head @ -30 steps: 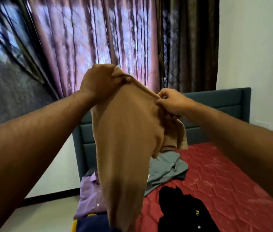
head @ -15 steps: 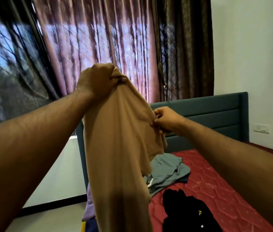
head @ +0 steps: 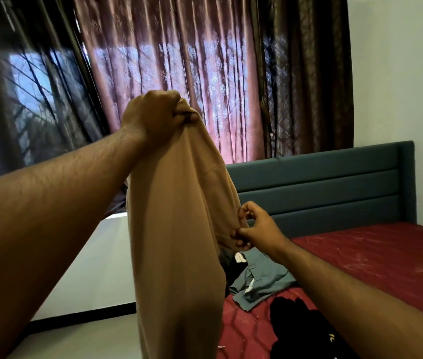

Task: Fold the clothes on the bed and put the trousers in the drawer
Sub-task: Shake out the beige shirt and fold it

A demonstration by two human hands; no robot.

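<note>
— Holding anything, those two hands, in the head view?

— Both. One left hand (head: 153, 117) is raised high, arm stretched out, its grip clenched on the top of the tan trousers (head: 176, 242), which hang straight down in front of the bed (head: 376, 257). One right hand (head: 254, 226) sits lower, pinching the trousers' right edge between thumb and fingers.

— And the count of clothes?

— One tan pair in the air. On the red mattress lie one grey-green garment (head: 262, 281) and one black garment (head: 298, 325), close together below the right forearm.
</note>
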